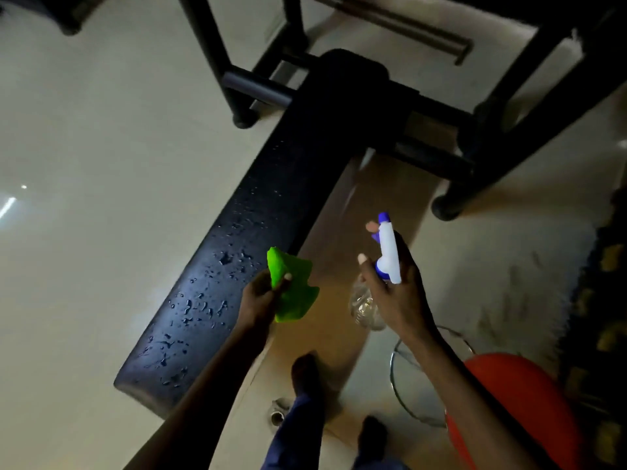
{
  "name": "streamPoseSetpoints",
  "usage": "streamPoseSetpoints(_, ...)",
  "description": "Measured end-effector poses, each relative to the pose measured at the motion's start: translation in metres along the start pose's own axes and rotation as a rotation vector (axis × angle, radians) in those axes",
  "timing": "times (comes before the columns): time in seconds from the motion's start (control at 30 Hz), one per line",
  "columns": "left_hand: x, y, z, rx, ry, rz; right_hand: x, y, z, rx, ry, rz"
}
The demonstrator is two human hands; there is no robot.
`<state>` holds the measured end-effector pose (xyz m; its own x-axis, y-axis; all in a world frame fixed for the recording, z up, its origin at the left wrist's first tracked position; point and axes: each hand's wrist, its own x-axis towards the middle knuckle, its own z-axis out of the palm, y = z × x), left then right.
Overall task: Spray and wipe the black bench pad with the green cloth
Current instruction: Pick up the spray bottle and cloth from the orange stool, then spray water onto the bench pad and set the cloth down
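Droplets [217, 300] on black bench pad [271, 198]

black bench pad [268, 212]: long, running diagonally, near half beaded with droplets; green cloth [291, 290]: bunched, raised over pad's right edge | spray bottle [386, 256]: white-and-blue head, clear body, upright

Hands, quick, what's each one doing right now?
Left hand: closed on the green cloth.
Right hand: closed on the spray bottle.

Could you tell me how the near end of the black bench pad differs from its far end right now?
The near end of the black bench pad is beaded with spray droplets and catches light; the far end looks dry and dark. The near end sits free over the floor; the far end meets the frame. Neither is touched by the green cloth.
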<state>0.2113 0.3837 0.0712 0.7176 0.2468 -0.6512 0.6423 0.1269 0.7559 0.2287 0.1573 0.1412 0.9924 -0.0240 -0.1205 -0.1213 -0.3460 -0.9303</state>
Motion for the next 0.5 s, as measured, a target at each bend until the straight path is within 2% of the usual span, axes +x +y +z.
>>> streamPoseSetpoints(0.23,0.066,0.024,-0.031,-0.163,0.116,-0.041,0.088,0.004,0.076,-0.075,-0.165,-0.029)
streamPoseSetpoints(0.37,0.112,0.032,-0.029,-0.190,0.171,-0.067,0.148,0.018,0.105,-0.106,-0.337,-0.040)
streamPoseSetpoints(0.5,0.155,0.056,-0.012,-0.305,0.160,-0.060,0.204,0.031,0.119,-0.110,-0.446,-0.022)
